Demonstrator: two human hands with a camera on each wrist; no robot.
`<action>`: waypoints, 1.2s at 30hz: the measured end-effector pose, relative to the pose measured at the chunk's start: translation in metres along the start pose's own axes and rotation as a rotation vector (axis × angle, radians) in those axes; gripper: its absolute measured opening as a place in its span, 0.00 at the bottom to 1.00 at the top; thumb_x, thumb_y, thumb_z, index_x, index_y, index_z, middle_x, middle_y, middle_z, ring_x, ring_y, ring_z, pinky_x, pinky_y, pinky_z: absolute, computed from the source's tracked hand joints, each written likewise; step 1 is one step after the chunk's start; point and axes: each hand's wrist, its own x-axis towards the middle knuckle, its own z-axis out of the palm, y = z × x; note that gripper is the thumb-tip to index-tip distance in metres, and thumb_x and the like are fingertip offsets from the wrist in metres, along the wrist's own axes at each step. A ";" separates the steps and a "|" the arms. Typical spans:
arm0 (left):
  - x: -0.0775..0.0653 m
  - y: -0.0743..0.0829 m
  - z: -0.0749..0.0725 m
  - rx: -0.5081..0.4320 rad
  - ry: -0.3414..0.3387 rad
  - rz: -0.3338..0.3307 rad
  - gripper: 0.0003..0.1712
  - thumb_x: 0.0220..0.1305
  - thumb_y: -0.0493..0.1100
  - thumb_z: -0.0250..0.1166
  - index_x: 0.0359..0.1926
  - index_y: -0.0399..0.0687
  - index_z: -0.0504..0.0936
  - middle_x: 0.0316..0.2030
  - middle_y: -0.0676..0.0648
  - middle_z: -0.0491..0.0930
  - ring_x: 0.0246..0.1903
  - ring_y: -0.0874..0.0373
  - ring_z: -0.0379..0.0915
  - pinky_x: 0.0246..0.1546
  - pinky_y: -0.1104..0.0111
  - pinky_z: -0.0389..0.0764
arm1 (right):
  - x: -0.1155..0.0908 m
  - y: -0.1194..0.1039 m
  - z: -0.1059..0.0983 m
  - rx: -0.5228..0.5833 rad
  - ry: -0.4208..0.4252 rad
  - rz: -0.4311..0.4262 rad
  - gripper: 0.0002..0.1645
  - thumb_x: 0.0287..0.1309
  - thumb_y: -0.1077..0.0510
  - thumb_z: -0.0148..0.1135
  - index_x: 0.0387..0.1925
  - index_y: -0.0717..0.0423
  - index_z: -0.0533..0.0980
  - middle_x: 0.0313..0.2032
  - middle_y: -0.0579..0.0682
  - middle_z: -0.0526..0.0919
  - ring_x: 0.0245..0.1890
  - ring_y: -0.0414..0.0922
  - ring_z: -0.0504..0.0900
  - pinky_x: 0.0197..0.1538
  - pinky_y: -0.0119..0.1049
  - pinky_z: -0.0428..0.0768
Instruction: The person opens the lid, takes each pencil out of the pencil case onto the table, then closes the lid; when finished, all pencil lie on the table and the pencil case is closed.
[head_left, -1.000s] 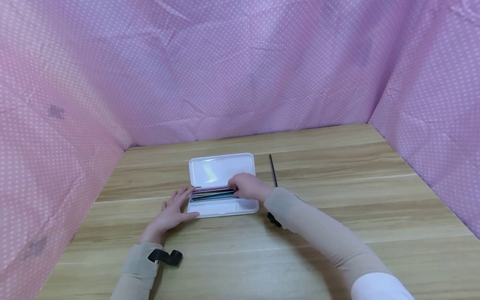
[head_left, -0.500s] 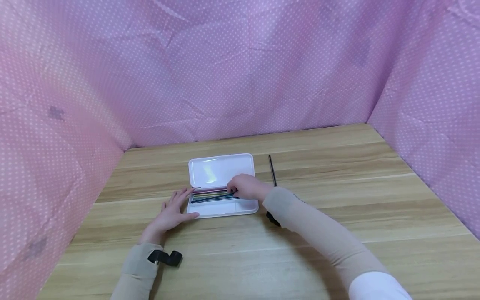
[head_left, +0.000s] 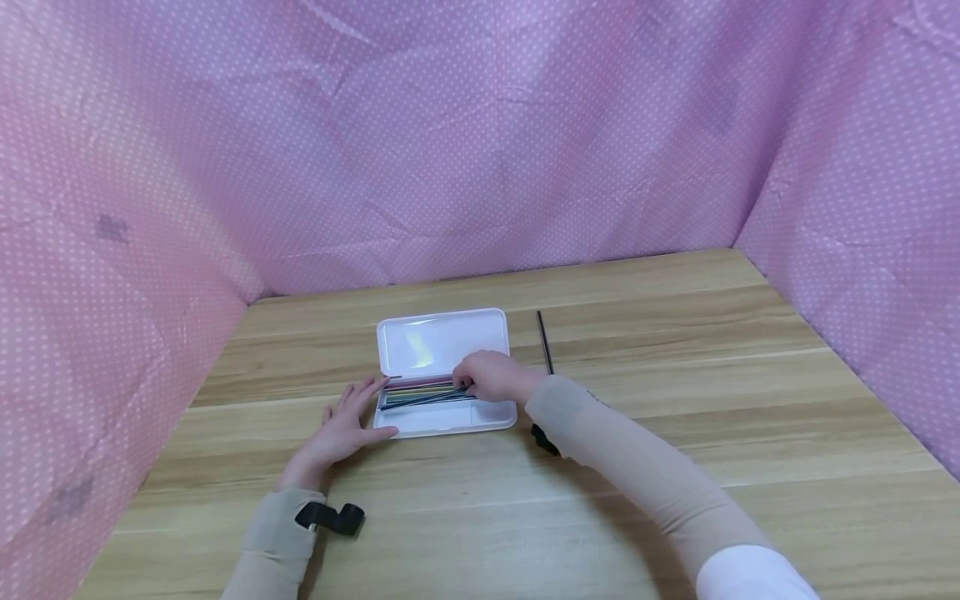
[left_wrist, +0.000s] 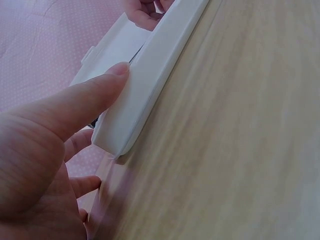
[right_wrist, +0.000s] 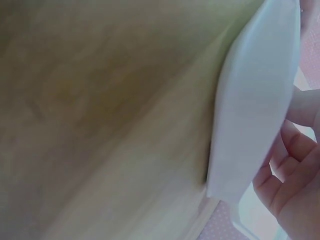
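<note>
A white pencil case lies on the table with its lid folded back. Thin coloured pencils, several of them, fill its rear compartment. Over the right part of the case, my right hand has curled fingers and pinches a dark pencil, which slants across the others. The hand hides that pencil's right end. At the case's left end rests my left hand, fingers spread and fairly straight. In the left wrist view its thumb touches the case's front rim.
To the right of the case a black pencil-like stick lies on the wooden table, partly hidden by the right arm. Pink dotted cloth hangs at the back and both sides.
The dark pencil's left end has shifted a little toward the front of the case, so more coloured pencils show behind it. My left hand has kept its place.
</note>
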 end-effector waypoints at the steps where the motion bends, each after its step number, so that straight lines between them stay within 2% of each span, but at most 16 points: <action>1: 0.000 0.000 0.000 0.002 0.002 0.002 0.51 0.55 0.59 0.68 0.73 0.57 0.51 0.73 0.35 0.39 0.70 0.30 0.22 0.58 0.30 0.24 | 0.000 0.000 0.000 0.003 0.000 -0.001 0.06 0.57 0.65 0.63 0.37 0.53 0.81 0.29 0.44 0.78 0.33 0.41 0.72 0.44 0.35 0.74; 5: 0.000 0.000 0.001 0.004 0.008 0.011 0.50 0.55 0.58 0.68 0.73 0.56 0.51 0.73 0.35 0.40 0.70 0.30 0.23 0.57 0.29 0.24 | 0.001 0.002 -0.001 0.047 0.018 -0.008 0.08 0.58 0.65 0.62 0.38 0.53 0.82 0.32 0.46 0.81 0.34 0.41 0.73 0.47 0.36 0.75; 10: 0.000 0.000 0.001 -0.002 0.015 0.005 0.50 0.54 0.58 0.68 0.72 0.53 0.53 0.73 0.34 0.40 0.70 0.30 0.23 0.58 0.30 0.24 | 0.001 0.003 -0.006 0.153 0.059 -0.005 0.08 0.59 0.64 0.61 0.40 0.54 0.81 0.33 0.44 0.81 0.35 0.40 0.74 0.46 0.35 0.75; 16: 0.000 -0.002 0.001 0.001 0.016 0.011 0.51 0.55 0.58 0.68 0.73 0.54 0.51 0.73 0.35 0.40 0.70 0.31 0.23 0.58 0.30 0.24 | -0.004 0.004 -0.012 0.314 0.118 0.000 0.07 0.59 0.63 0.61 0.39 0.54 0.80 0.30 0.45 0.78 0.34 0.41 0.74 0.40 0.32 0.73; 21: -0.001 -0.002 0.001 -0.003 0.017 0.019 0.50 0.55 0.58 0.68 0.73 0.55 0.51 0.73 0.34 0.40 0.70 0.30 0.23 0.57 0.29 0.24 | -0.009 0.007 -0.015 0.458 0.167 0.021 0.07 0.59 0.63 0.62 0.41 0.56 0.80 0.32 0.47 0.79 0.36 0.40 0.75 0.42 0.31 0.74; 30: 0.000 -0.001 0.001 -0.007 0.012 0.010 0.51 0.54 0.58 0.68 0.73 0.56 0.52 0.73 0.34 0.40 0.70 0.30 0.23 0.57 0.29 0.24 | -0.025 0.014 -0.018 0.720 0.156 0.105 0.12 0.60 0.62 0.61 0.46 0.58 0.78 0.38 0.49 0.80 0.40 0.41 0.75 0.48 0.33 0.75; 36: 0.000 -0.001 0.001 -0.003 0.007 0.009 0.50 0.55 0.58 0.68 0.73 0.57 0.52 0.73 0.35 0.40 0.70 0.30 0.23 0.57 0.29 0.24 | -0.037 0.019 -0.017 0.803 0.161 0.103 0.12 0.59 0.62 0.61 0.45 0.60 0.77 0.37 0.49 0.79 0.38 0.42 0.74 0.45 0.32 0.74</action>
